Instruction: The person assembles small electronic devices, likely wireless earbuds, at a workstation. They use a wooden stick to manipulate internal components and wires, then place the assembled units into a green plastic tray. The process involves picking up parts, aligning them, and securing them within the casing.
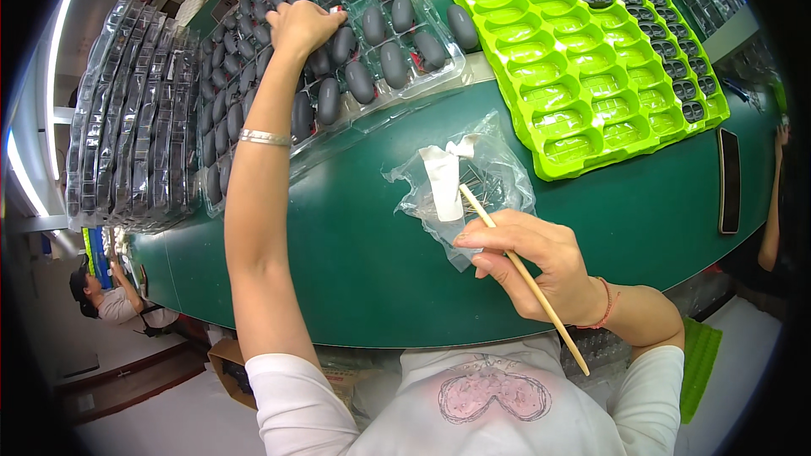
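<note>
My left hand [302,27] reaches over a clear plastic tray [439,76] filled with rows of dark grey oval pieces [393,64]. Its fingers are closed among the pieces, and what they pinch is hidden; a bit of red and white shows at the fingertips. In my right hand [541,262] is a thin wooden stick [528,280], held like a pen. The stick's far tip points at a crumpled clear plastic bag [507,181] holding several thin metal pins [477,186]. A white strip [443,181] lies on the bag.
A bright green tray [574,122] with oval hollows lies at the right, black oval parts [650,29] in some of them. One grey oval piece [462,27] rests between the trays. Stacked clear trays [127,118] stand left. A phone [729,181] lies right. Other people sit around the green table [380,287].
</note>
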The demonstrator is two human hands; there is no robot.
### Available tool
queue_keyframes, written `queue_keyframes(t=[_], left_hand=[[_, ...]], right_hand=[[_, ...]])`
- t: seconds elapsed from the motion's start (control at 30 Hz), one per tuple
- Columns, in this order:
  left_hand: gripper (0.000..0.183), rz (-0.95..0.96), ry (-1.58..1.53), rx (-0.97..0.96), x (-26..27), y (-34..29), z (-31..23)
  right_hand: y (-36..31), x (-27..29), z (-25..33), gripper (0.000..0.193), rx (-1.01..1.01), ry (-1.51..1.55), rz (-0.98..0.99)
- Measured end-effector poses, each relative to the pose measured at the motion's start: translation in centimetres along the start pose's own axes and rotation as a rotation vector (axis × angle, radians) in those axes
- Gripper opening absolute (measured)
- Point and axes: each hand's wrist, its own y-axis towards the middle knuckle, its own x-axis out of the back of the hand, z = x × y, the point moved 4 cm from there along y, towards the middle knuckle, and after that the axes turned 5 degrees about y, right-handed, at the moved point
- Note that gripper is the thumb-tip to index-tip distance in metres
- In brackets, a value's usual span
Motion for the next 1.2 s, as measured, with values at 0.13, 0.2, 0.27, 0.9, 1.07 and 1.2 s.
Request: queue_keyframes(t=[0.13,0.2,0.27,0.9,1.07,1.2], left_hand=[[0.056,0.013,-0.164,0.092,1.2,0.0,-1.2],[0.051,-0.042,-0.425,0.087,2.3,-1.4,0.2],[0.042,-0.085,-0.763,0.060,3.4,-4.1,0.5],[0.062,0.605,-2.077,-0.092,4.0,-31.4,-6.6],[0.058,0.530,-2.012,-0.131,3.6,-31.8,-6.5],[0.057,0.552,-2.027,-0.067,3.8,-32.0,-6.7]], right_hand=[[0.2,0.7,-0.4,0.029,0.020,-0.025,-0.036],[0.2,0.7,-0.3,0.028,0.037,-0.027,-0.040],[0.1,0.5,-0.4,0.028,0.017,-0.022,-0.032],[-0.7,-1.3,-1.2,0.039,0.089,-0.146,0.023],[-0.5,-1.0,-1.6,0.037,0.160,-0.214,0.050],[-0.6,-1.1,-1.7,0.034,0.133,-0.203,0.053]])
